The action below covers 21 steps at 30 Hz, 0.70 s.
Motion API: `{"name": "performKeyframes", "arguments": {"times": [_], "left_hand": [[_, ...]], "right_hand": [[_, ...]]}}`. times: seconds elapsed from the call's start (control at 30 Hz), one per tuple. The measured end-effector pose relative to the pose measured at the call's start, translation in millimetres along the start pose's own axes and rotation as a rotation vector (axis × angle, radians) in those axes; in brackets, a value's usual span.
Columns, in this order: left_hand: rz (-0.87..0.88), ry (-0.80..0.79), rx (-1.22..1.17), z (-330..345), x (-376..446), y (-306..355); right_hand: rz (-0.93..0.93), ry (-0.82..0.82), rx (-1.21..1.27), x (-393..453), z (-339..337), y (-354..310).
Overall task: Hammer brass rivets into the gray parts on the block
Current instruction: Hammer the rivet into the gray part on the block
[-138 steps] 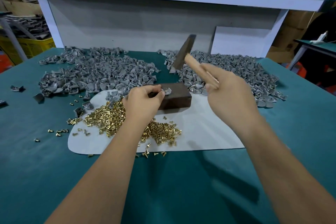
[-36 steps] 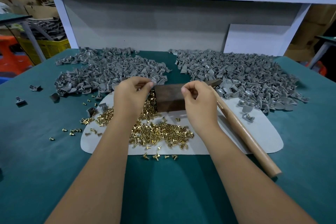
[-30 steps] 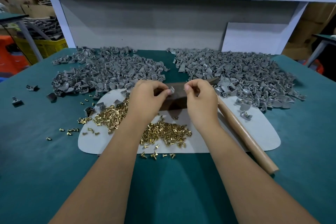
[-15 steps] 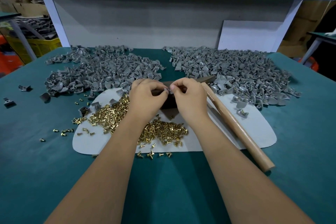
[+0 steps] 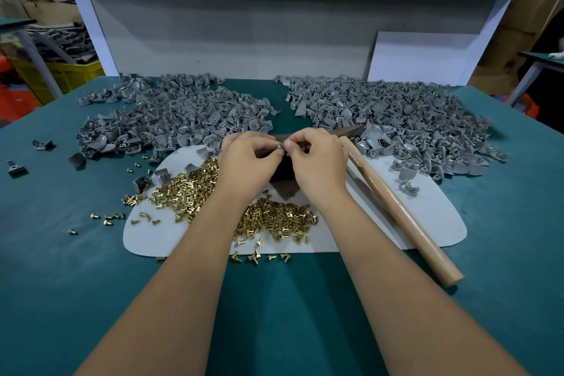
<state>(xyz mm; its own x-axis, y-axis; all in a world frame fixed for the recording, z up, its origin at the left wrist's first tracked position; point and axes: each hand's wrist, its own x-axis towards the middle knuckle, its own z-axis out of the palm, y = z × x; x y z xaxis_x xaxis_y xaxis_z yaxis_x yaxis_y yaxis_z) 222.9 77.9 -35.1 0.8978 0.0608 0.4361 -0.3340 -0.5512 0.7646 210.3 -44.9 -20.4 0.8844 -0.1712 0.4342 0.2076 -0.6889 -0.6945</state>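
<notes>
While hammer (image 5: 396, 210) lay idle on table (image 5: 503, 253), left hand (image 5: 247, 162) and right hand (image 5: 317, 159) pinched gray part (image 5: 280, 147) over block (image 5: 282, 172), likely seating rivet. Next: set down, grab hammer, strike squarely.

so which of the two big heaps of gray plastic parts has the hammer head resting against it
The right-hand heap of gray plastic parts: the dark metal hammer head lies at its near-left edge. The left-hand heap has no tool beside it.

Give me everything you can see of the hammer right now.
The wooden-handled hammer lies flat, untouched by either hand. Its pale, round, smooth handle runs diagonally across the white mat, butt end overhanging onto the green tabletop nearest the person. Its dark metal head rests at the right-hand gray parts pile, just beyond the right hand.
</notes>
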Motion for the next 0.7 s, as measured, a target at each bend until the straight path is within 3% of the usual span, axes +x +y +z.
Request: {"name": "performKeyframes", "arguments": {"times": [0.4, 0.7], "left_hand": [[0.015, -0.010, 0.010, -1.2, -0.3, -0.4], [0.006, -0.010, 0.027, -0.4, 1.5, -1.1]], "right_hand": [[0.010, 0.003, -0.039, 2.2, -0.3, -0.8], [-0.092, 0.035, -0.203, 3.8, 3.8, -5.7]]}}
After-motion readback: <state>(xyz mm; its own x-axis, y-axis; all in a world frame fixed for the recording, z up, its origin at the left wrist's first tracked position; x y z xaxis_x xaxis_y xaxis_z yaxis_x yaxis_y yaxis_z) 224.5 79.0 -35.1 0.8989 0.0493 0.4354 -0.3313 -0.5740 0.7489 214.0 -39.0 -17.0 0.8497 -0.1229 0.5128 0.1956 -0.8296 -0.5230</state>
